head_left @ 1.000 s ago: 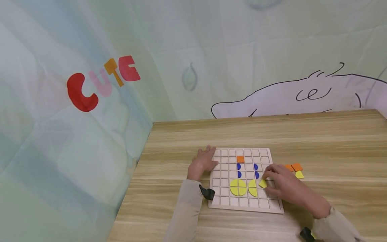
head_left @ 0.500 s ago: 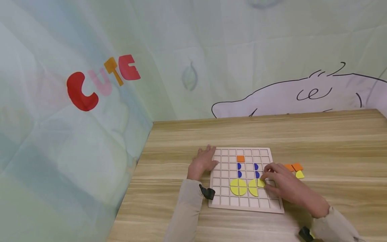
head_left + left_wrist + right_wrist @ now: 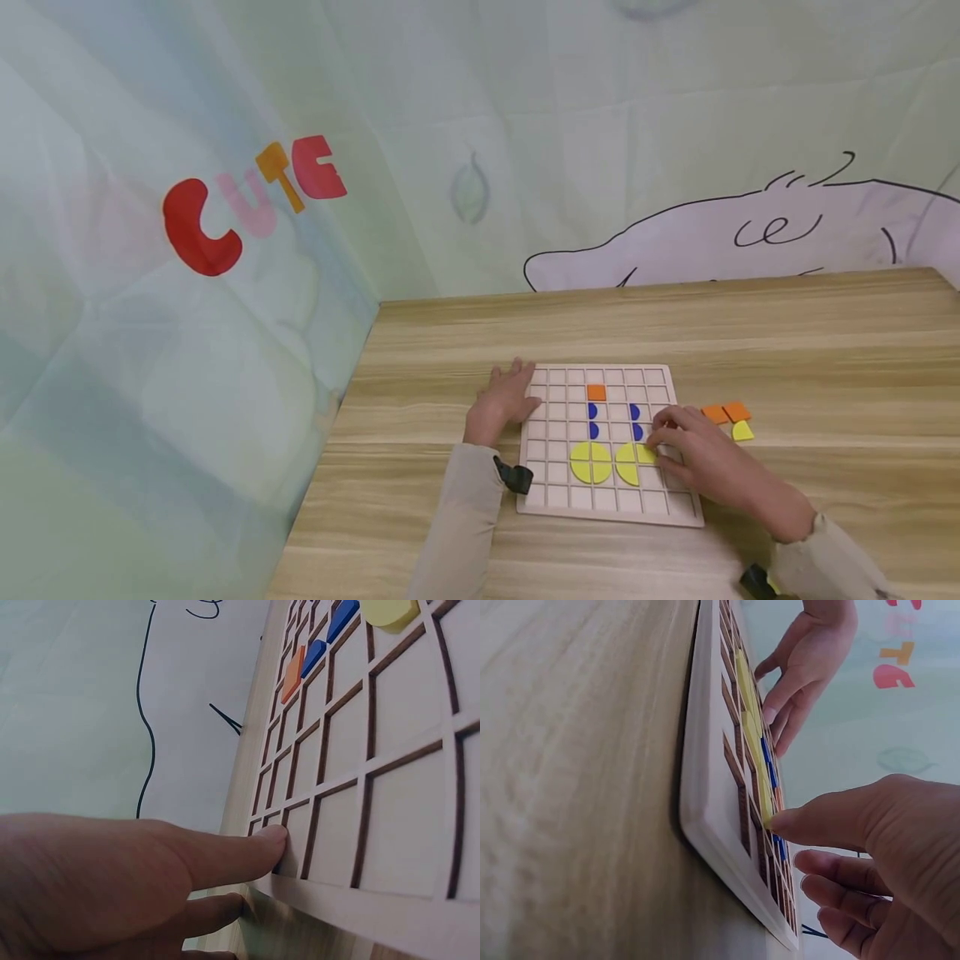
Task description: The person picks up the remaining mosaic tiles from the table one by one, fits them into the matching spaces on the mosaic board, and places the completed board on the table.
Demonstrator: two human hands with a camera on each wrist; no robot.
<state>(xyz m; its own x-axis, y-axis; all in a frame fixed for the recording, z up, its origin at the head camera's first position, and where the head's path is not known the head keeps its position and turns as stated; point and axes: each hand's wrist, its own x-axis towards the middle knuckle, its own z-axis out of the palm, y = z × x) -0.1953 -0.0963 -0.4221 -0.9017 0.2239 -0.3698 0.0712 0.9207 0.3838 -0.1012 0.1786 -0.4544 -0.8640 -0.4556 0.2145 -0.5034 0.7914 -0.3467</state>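
A pale wooden grid board (image 3: 600, 518) lies on the table. My left hand (image 3: 501, 404) rests at its far left edge with fingers extended, the thumb (image 3: 266, 844) lying over the corner cells. Thumb and fingertips of my right hand (image 3: 705, 454) pinch a yellow quarter-circle tile (image 3: 642, 453) at a cell right of two yellow quarters (image 3: 626, 472). Four-part yellow circle (image 3: 581, 452) fills cells to their left. Farther up sit blue half-circle tiles (image 3: 593, 431) in two columns, and an orange square tile (image 3: 596, 392) tops the left column.
Right of the board, past my right hand, lie two orange square tiles (image 3: 737, 412) and a yellow quarter-circle tile (image 3: 742, 431) on the wooden table (image 3: 450, 333). Printed cloth (image 3: 465, 100) hangs behind the table and along its left side.
My right hand has brought the yellow quarter-circle tile slightly left, from tilted over the board to lying in the cell beside the other yellow quarters. The left hand stays put.
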